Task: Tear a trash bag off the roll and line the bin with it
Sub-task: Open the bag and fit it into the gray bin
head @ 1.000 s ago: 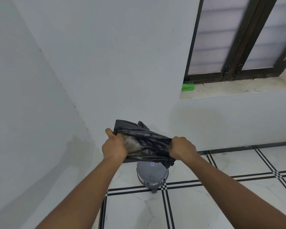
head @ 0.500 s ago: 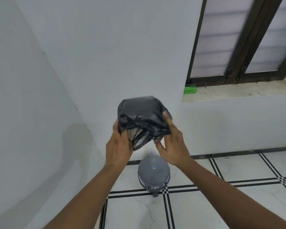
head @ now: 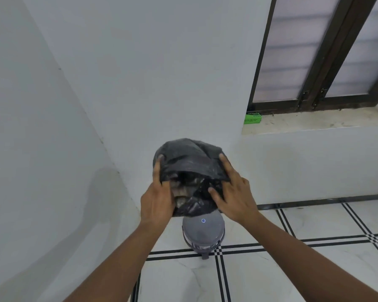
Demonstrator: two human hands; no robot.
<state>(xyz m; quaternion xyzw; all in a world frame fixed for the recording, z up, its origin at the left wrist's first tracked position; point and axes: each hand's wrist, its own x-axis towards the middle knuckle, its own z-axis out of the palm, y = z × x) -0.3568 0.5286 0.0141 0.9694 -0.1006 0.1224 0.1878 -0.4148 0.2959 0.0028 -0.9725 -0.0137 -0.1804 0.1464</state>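
Note:
A crumpled black trash bag (head: pixel 188 162) is held in the air in front of the white wall, puffed out at the top with its opening facing me. My left hand (head: pixel 158 199) grips its left edge, thumb inside the opening. My right hand (head: pixel 234 192) holds the right side, fingers spread over the plastic. Directly below the bag, on the floor, stands a small round grey bin (head: pixel 202 235) with a closed lid and a small blue light on top. A green package (head: pixel 252 118), perhaps the bag roll's box, lies on the window sill.
The bin stands in a corner between two white walls. A stone window sill (head: pixel 314 123) with a dark-framed window (head: pixel 314 62) is at the right. The floor (head: pixel 271 269) is white tile with black lines.
The bag, first stretched flat between both fists low over the bin, has been raised and spread into a rounded shape. My hands have shifted to its sides, the right one with fingers spread.

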